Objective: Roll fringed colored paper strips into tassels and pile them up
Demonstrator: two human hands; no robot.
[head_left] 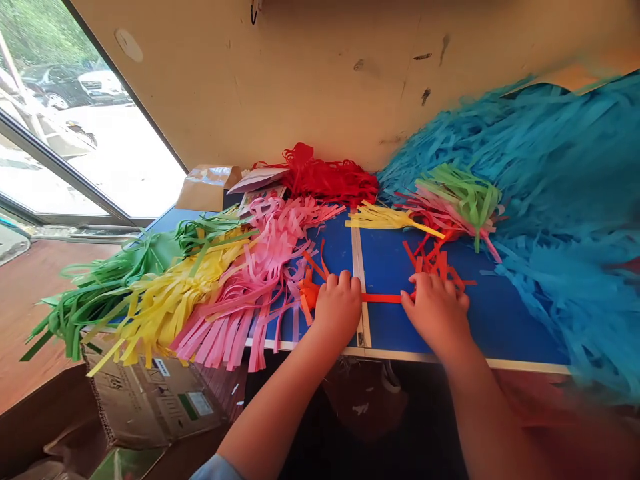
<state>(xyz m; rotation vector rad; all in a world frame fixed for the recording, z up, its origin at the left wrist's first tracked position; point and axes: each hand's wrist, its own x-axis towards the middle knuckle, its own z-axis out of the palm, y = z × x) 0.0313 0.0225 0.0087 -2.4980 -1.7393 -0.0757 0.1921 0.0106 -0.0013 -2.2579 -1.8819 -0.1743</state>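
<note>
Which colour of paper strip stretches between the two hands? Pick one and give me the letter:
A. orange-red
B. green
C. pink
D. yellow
A: an orange-red paper strip runs straight across the blue table from the left hand to the right hand.

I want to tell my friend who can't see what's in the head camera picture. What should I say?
A left hand and a right hand rest on orange-red paper strips on a blue table. Green paper strips, yellow paper strips and pink paper strips lie to the left, and a huge heap of turquoise paper strips rises on the right.
</note>
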